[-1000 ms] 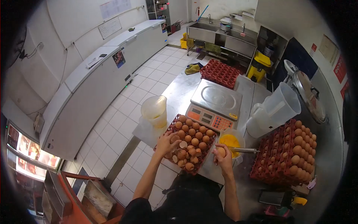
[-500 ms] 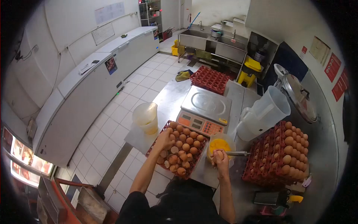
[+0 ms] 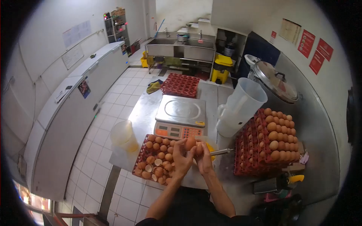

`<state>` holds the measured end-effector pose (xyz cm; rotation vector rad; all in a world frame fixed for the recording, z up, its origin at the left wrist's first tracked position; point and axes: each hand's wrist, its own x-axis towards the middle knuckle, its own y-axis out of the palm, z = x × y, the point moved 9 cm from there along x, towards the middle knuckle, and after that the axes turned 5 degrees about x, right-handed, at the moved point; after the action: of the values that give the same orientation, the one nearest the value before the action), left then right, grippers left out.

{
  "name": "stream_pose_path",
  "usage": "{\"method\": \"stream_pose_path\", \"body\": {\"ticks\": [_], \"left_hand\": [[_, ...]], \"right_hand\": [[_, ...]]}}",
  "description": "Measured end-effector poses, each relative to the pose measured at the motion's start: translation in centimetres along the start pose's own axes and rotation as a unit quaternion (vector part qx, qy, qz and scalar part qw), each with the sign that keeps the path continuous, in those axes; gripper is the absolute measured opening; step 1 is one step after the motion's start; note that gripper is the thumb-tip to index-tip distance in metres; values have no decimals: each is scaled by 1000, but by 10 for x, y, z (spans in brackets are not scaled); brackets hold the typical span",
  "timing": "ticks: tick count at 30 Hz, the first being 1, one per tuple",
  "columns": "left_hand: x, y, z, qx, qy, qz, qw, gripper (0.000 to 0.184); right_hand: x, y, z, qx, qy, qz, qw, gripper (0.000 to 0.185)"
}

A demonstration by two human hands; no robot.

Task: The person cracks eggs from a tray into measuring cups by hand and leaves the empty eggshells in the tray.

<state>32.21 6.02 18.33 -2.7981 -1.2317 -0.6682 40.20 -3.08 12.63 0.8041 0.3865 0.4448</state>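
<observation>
From my remote seat, I see left hand (image 3: pixel 182 162) pinching brown egg (image 3: pixel 190 143) in fingertips; right hand (image 3: pixel 204 162) curled around second egg (image 3: pixel 199 148), close beside first. Both eggs sit up near plastic container (image 3: pixel 208 140) with yellow liquid (image 3: pixel 210 148). Cracked shells (image 3: pixel 158 162) lie in red egg tray (image 3: pixel 139 153). I judge step as cracking egg on egg; next move calls for light, controlled tap, opening over container, shell fragments kept out.

Single head-worn view, set above the steel worktop (image 3: pixel 151 113), facing forward and down over the person's bare forearms. Near range: red plastic egg tray (image 3: pixel 140 161); far range: steel double sink (image 3: pixel 181 49) by the back wall.
</observation>
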Motion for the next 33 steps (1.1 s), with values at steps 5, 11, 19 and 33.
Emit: {"method": "stream_pose_path", "body": {"ticks": [5,11,19,33], "left_hand": [[5,32,13,45,0,93,995,44],[15,51,36,-43,-112,189,975,44],[29,67,38,46,-54,390,918,53],[37,74,31,155,-22,437,885,43]], "right_hand": [[-1,-18,35,-47,-33,17,998,32],[-11,-13,82,-295,-121,27,947,41],[-16,-8,105,-505,-213,58,835,44],[-12,-22,99,-499,-207,-1,842,44]]}}
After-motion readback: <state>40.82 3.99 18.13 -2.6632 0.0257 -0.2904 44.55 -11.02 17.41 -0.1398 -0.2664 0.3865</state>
